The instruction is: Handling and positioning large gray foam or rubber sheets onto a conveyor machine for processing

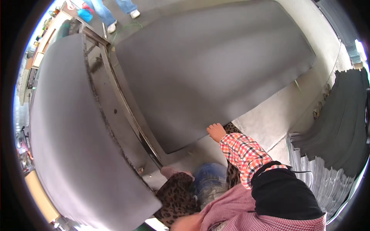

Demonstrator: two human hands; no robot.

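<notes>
A large dark grey sheet, with rounded corners, spreads across the middle of the view. At its near edge is my right hand, the fingers curled closed on the sheet's margin. The right arm wears a checked sleeve with a black cover over it. Low in the view, by the lower edge, is a blurred bit of bare skin, my left hand or wrist; its fingers do not show. Close to it, on the left, is the near corner of a big stack of paler grey sheeting.
A metal frame rail runs between the stack and the sheet. Dark, layered sheets are piled at the right. Another person's legs in jeans stand at the far left. My leopard-print trousers show below.
</notes>
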